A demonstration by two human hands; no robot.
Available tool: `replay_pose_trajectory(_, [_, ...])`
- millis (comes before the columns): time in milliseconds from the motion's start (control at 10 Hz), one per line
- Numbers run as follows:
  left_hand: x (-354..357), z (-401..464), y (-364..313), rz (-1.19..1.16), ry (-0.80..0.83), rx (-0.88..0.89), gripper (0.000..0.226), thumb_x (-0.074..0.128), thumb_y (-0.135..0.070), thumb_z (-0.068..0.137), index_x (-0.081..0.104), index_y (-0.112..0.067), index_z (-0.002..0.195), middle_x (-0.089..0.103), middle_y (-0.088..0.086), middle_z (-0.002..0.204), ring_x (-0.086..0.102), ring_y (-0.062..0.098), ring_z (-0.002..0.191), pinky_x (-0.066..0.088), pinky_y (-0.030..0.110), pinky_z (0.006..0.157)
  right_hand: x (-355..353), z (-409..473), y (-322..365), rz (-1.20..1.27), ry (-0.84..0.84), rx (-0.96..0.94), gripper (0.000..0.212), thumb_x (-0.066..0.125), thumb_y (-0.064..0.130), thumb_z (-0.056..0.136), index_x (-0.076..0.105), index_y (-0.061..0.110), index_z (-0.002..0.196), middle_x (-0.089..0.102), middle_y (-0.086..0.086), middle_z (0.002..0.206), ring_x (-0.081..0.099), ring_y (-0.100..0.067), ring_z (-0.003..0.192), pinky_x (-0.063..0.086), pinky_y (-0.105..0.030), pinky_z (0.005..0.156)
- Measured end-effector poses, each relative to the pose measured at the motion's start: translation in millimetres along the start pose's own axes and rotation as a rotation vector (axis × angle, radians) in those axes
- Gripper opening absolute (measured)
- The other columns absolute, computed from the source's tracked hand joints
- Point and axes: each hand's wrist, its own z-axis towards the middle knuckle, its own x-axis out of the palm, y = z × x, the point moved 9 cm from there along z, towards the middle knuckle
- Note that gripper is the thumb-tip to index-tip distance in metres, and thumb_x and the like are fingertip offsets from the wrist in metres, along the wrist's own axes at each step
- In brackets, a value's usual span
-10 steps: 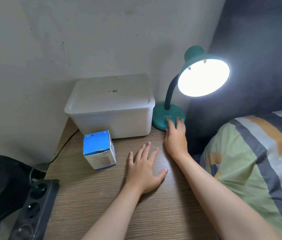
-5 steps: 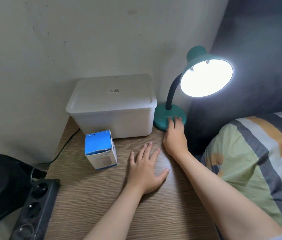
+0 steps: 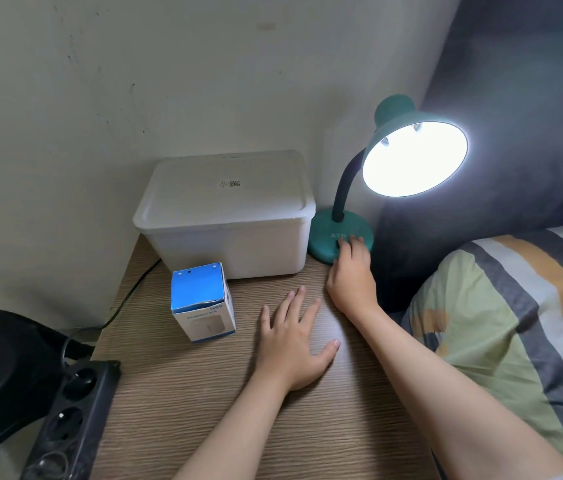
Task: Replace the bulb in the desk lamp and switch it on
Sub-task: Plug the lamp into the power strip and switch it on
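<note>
Lamp: lit, stood at table back right, beside box.
Right hand: fingers extended, tips laid on lamp base.
Left hand: fingers spread, laid flat on table.

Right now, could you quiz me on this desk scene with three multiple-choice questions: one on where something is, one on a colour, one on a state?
1. Where do the right hand's fingers rest?
A. on the lamp base
B. on the white box
C. on the power strip

2. What colour is the small carton's top?
A. red
B. blue
C. yellow

3. The lamp is:
A. off
B. lying down
C. lit

Answers:
A, the right hand touches the lamp base.
B, the small carton has a blue top.
C, the lamp shade glows white.
</note>
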Motion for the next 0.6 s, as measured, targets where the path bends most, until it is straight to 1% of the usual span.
replay_pose_trajectory(300, [1.0,-0.3,0.3,0.008,0.001,0.002,0.074,0.035,-0.068,0.080,0.014,-0.037,0.144,-0.004,-0.008,0.158,-0.004,0.012,0.145,-0.005,0.050,0.114,-1.0,-0.6,-0.3,0.005,-0.008,-0.002,0.049,0.046,0.006,0.088,0.038,-0.001,0.137,0.036,-0.022,0.144,0.024,-0.035,0.141,0.031,-0.042,0.111])
replay_pose_trajectory(500, [0.5,-1.1,-0.1,-0.011,-0.009,-0.001,0.075,0.037,-0.067,0.079,0.016,-0.036,0.144,-0.002,-0.007,0.158,-0.003,0.012,0.145,-0.006,0.050,0.114,-7.5,0.3,-4.9,0.110,-0.060,0.009,0.043,0.049,0.009,0.089,0.046,0.002,0.132,0.044,-0.018,0.141,0.030,-0.030,0.139,0.024,-0.034,0.113])
replay_pose_trajectory(600, [-0.6,-0.8,-1.3,-0.015,-0.009,0.009,0.074,0.036,-0.067,0.080,0.016,-0.036,0.144,-0.002,-0.007,0.158,-0.004,0.012,0.145,-0.006,0.049,0.114,-7.5,0.9,-4.6,0.101,-0.066,0.007,0.043,0.051,0.007,0.088,0.048,0.000,0.130,0.045,-0.020,0.139,0.034,-0.033,0.136,0.027,-0.036,0.112])
